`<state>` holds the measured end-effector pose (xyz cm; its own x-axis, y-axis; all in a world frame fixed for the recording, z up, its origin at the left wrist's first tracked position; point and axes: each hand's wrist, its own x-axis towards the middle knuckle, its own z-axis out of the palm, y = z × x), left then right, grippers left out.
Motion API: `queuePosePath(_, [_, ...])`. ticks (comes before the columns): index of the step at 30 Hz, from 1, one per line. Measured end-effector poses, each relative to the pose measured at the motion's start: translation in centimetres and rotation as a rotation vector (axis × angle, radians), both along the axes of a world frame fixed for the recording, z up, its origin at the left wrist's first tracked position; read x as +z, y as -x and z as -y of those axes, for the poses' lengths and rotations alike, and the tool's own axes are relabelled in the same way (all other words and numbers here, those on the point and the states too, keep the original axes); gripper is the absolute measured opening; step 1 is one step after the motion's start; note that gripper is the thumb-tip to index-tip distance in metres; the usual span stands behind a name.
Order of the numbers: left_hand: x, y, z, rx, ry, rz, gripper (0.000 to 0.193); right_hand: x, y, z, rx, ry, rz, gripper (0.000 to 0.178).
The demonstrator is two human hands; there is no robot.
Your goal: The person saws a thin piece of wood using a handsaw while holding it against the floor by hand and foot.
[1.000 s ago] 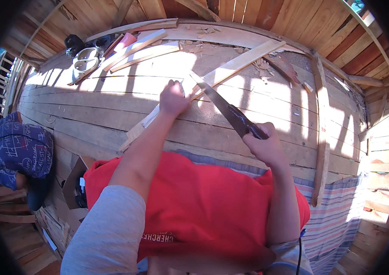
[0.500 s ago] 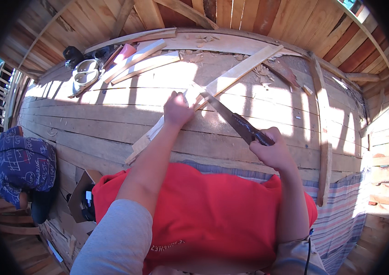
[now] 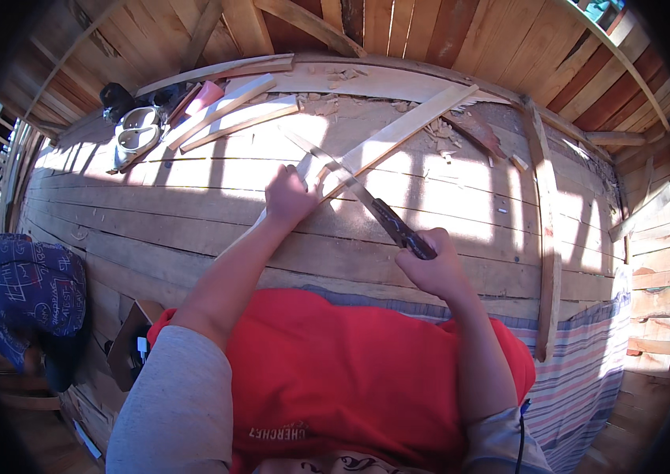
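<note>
A handsaw (image 3: 388,217) with a black handle is gripped in my right hand (image 3: 436,265). Its bright blade crosses a long pale wooden board (image 3: 406,130) that slants over the plank floor, and its tip points to the far left. My left hand (image 3: 291,196) is closed on the board just left of the blade, with some fingertips hidden. Glare hides where the teeth meet the wood. Red cloth (image 3: 350,355) covers my lap.
Cut wood strips (image 3: 240,118) and a pale two-part container (image 3: 137,130) lie at the far left. Shavings (image 3: 441,138) are scattered near the board's far end. A long beam (image 3: 544,237) and striped mat (image 3: 579,363) are right. Another person (image 3: 31,292) is at the left.
My right hand has pushed the saw forward and left, so more of the blade passes beyond the board. My left hand stays on the board; the whole view has shifted slightly.
</note>
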<state>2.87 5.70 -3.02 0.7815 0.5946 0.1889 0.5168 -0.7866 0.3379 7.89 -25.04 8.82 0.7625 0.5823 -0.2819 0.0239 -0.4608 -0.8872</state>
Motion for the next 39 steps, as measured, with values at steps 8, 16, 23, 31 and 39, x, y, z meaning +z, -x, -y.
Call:
queuePosePath(8, [0.5, 0.6, 0.2, -0.206, -0.073, -0.026, 0.049, 1.6, 1.3, 8.1, 0.116, -0.046, -0.090, 0.023])
queuePosePath(16, [-0.9, -0.6, -0.2, -0.170, -0.090, -0.096, 0.049, 1.7, 1.8, 2.3, -0.011, 0.050, -0.167, 0.027])
queuePosePath(23, [0.0, 0.8, 0.5, -0.246, -0.238, -0.094, 0.047, -0.8, 1.9, 6.9, 0.068, -0.073, -0.030, 0.027])
queuePosePath(31, [-1.1, 0.6, -0.9, -0.223, -0.337, -0.093, 0.045, -0.5, 1.0, 1.7, 0.038, 0.025, -0.044, 0.027])
queuePosePath(39, [0.6, 0.0, 2.4, -0.223, -0.301, -0.183, 0.046, 0.4, 1.6, 0.9, 0.055, -0.063, -0.036, 0.028])
